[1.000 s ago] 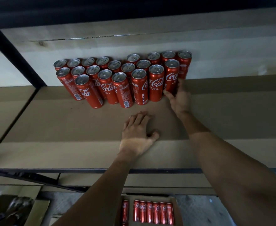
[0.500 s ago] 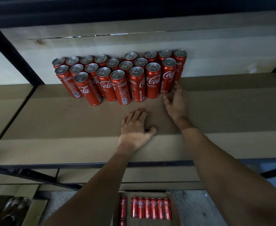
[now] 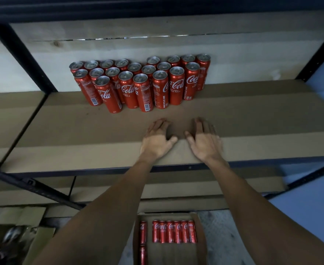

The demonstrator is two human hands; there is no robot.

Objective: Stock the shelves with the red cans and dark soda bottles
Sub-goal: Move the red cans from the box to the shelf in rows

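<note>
The right hand [image 3: 205,142] has left the red cans [image 3: 144,83] for the shelf [image 3: 252,121] front edge beside the left hand [image 3: 158,141], both flat-fingered, empty, likely ready to fetch more.

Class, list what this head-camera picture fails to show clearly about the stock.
1. Labels of the back-row red drink cans, head view: hidden by the front red cans.
2. The open brown cardboard box on the floor, head view: cut off by the bottom edge; can count unknown.
3. The lower-left carton contents, head view: blurred, dark; cannot tell whether bottles.
</note>
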